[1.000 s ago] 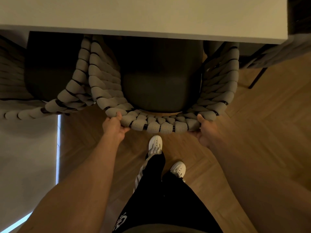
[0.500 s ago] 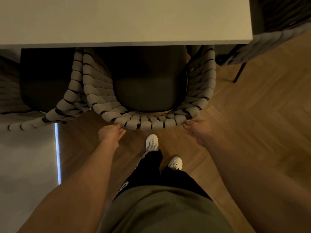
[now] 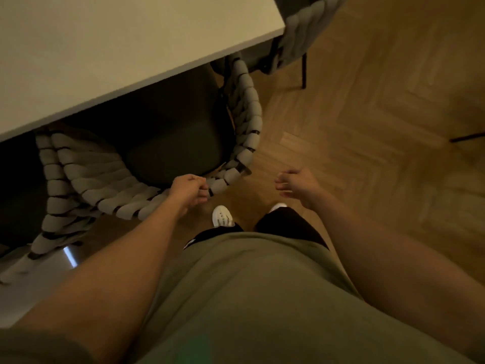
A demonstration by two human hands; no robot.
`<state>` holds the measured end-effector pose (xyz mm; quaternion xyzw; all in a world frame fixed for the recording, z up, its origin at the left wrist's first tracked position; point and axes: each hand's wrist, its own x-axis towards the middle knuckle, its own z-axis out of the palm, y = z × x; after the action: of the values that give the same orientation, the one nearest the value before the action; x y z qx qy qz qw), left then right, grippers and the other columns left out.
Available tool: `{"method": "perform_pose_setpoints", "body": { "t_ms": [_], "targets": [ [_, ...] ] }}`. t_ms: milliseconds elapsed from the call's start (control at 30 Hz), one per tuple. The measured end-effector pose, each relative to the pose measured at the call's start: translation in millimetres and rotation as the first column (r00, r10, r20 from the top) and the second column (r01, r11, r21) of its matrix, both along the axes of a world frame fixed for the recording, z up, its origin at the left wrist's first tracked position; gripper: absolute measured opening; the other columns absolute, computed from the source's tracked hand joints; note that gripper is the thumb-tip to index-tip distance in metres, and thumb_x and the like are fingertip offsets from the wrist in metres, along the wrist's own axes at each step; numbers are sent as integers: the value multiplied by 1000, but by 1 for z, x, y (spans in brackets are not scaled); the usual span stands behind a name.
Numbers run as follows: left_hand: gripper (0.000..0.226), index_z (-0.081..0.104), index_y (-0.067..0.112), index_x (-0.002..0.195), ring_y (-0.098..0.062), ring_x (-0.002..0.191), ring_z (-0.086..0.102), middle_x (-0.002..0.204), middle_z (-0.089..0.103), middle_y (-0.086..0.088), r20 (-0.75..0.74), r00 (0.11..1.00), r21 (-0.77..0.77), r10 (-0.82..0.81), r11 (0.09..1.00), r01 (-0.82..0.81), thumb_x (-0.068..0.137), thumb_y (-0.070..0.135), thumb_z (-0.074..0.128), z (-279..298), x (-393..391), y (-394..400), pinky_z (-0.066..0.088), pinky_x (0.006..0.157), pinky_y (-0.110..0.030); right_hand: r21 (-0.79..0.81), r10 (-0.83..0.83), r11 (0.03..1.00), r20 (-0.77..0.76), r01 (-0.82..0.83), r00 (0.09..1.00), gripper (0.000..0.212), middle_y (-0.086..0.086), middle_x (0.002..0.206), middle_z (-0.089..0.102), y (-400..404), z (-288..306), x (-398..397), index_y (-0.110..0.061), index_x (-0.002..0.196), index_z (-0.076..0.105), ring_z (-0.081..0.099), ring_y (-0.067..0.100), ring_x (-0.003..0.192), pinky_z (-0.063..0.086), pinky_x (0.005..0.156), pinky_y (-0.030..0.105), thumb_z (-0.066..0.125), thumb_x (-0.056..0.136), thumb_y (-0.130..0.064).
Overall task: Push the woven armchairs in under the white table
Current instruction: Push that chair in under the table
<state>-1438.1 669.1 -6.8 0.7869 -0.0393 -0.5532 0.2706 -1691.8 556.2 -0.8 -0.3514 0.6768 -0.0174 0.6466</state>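
The white table [image 3: 105, 48] fills the upper left. A woven armchair [image 3: 246, 119] with a dark seat cushion stands pushed in under its edge, only the back and rear of the seat showing. My left hand [image 3: 187, 191] hovers in front of the chair's back rim, fingers curled and gripping nothing. My right hand [image 3: 296, 187] hangs over the floor to the right of the chair, loosely curled and empty. A second woven armchair [image 3: 52, 179] sits close on the left, and a third [image 3: 296, 27] stands at the table's far corner.
Herringbone wood floor [image 3: 367, 114] stretches to the right. A dark thin furniture leg [image 3: 467, 137] pokes in at the right edge. My white shoes [image 3: 223, 216] stand just behind the chair. A pale rug or floor patch [image 3: 34, 285] lies at lower left.
Both hands let go of the chair's back rim and drew back. The view swung right, so the table and chair now sit tilted at the left.
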Motion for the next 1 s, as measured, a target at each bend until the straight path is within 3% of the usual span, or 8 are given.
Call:
{"method": "perform_pose_setpoints", "body": {
  "t_ms": [100,233,333,600,733,833,1000],
  "targets": [
    [11,63,9,104,-16,69,61,93,64,-11,-14,976,-9,-217,976,217,102,13,53,6,-27,-42,56,65,-31,-12,11,1000,-24,-11,1000,16,8,87,64,-13,5,-33,-5,114,60,56,12,63,44,55,25,56,98,-4],
    [12,62,12,107,-19,80,62,98,66,-8,18,868,-14,-496,868,497,103,17,52,12,-69,-100,55,70,-31,-1,15,1000,-44,-15,999,23,10,89,65,-39,2,-84,1,119,61,59,16,69,46,58,28,58,97,-5],
    [11,62,14,98,-18,75,62,98,66,-11,34,856,-3,-516,856,516,103,17,53,5,-102,-142,55,68,-34,8,37,999,-56,-37,998,23,13,96,66,-62,0,-122,-2,118,64,61,21,80,49,60,28,60,97,-9],
    [11,59,13,93,-19,70,61,93,64,-11,63,818,-15,-572,819,574,102,15,53,2,-182,-246,53,63,-33,-5,68,998,-78,-68,995,16,9,93,67,-146,-3,-208,-7,110,65,60,13,70,51,61,27,58,96,-9],
    [10,59,11,95,-19,66,59,90,62,-11,73,798,-35,-599,798,602,102,11,52,1,-205,-296,51,56,-29,-35,56,998,-74,-58,996,12,8,93,69,-194,0,-227,-11,105,66,63,13,73,55,66,31,59,96,-11],
    [9,60,7,105,-19,68,60,90,63,-10,68,793,-39,-605,793,608,102,12,53,-1,-216,-338,51,60,-31,-42,59,997,-80,-62,995,9,9,100,71,-237,1,-237,-15,103,66,65,13,77,57,70,32,60,97,-14],
    [9,61,12,95,-20,71,62,92,65,-10,69,783,-27,-618,784,621,101,14,54,-18,-221,-415,52,60,-31,-33,74,996,-89,-78,993,10,8,101,71,-322,-7,-244,-13,105,66,65,14,80,59,78,36,59,97,-14]
  ]
}}
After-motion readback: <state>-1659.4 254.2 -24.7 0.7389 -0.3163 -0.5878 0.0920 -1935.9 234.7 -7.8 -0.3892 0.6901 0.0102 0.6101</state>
